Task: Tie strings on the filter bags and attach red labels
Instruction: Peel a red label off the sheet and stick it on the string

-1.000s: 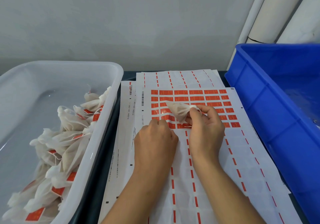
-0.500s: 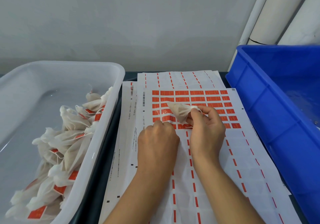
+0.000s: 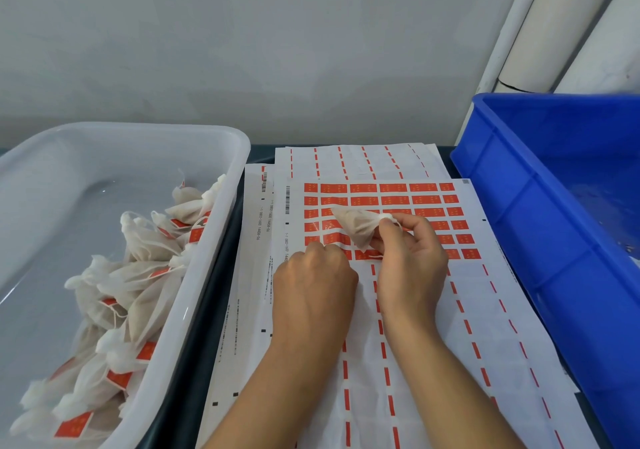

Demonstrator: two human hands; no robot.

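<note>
Right hand point(image 3: 410, 268) is pinching the bag point(image 3: 360, 228) at its gathered neck, thumb and fingers curled round it, bag body hanging out to the left above the sheet point(image 3: 433, 310). Just left of that grip, left hand point(image 3: 313, 287) is curling fingertips down onto the sheet at the lowest row of labels point(image 3: 394, 200), looks like picking at one; can't tell if it's got one lifted yet. String point(image 3: 375, 257) is looping just under the pinch. Bag looks light, soft, crushable, so holding at the tied neck makes sense, not the body. Labels are thin and sticky, best taken by an edge. Further left, white tub point(image 3: 214, 240) is holding finished bags; blue crate point(image 3: 519, 188) sitting to the right.
</note>
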